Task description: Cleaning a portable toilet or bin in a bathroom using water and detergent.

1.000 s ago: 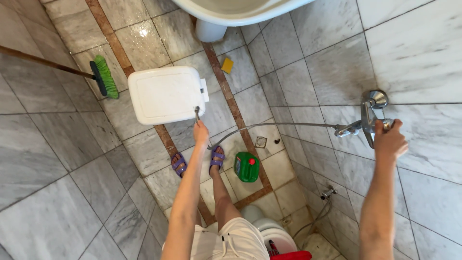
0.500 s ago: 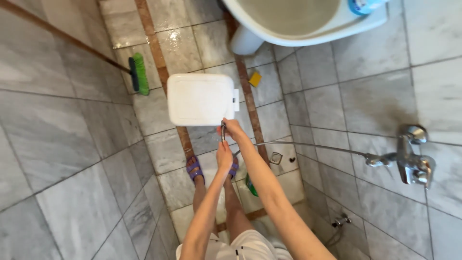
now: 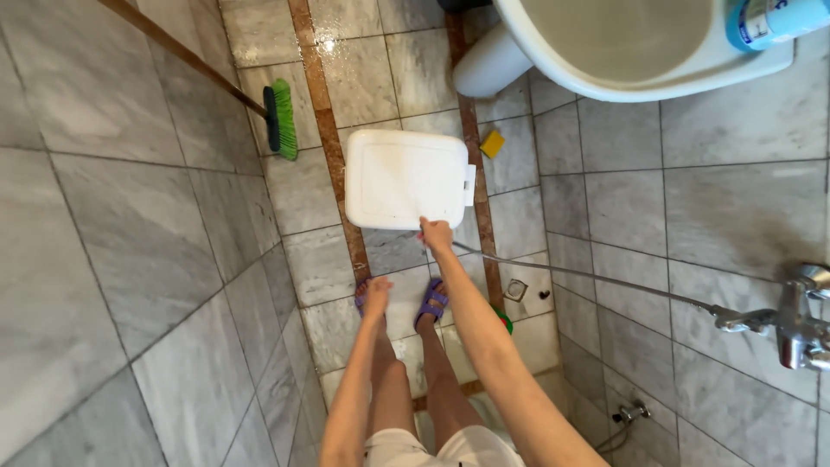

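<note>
My right hand (image 3: 437, 233) is shut on the spray head at the end of a thin metal hose (image 3: 605, 278). It reaches down to the near edge of a white rectangular plastic lid (image 3: 406, 177) lying on the wet marble floor. The hose runs right to a chrome wall faucet (image 3: 795, 327). Lower down, above my purple sandals (image 3: 430, 301), my left hand (image 3: 376, 297) hangs loose and holds nothing.
A green broom (image 3: 281, 118) with a wooden handle leans at the upper left. A yellow sponge (image 3: 492, 143) lies by the white basin's pedestal (image 3: 488, 65). A blue bottle (image 3: 769, 22) sits on the basin. A green jug (image 3: 503, 320) shows behind my right arm, near a floor drain (image 3: 516, 290).
My right hand left the wall faucet and took the spray head from my left hand. My left hand let go and dropped. The view shifted toward the basin.
</note>
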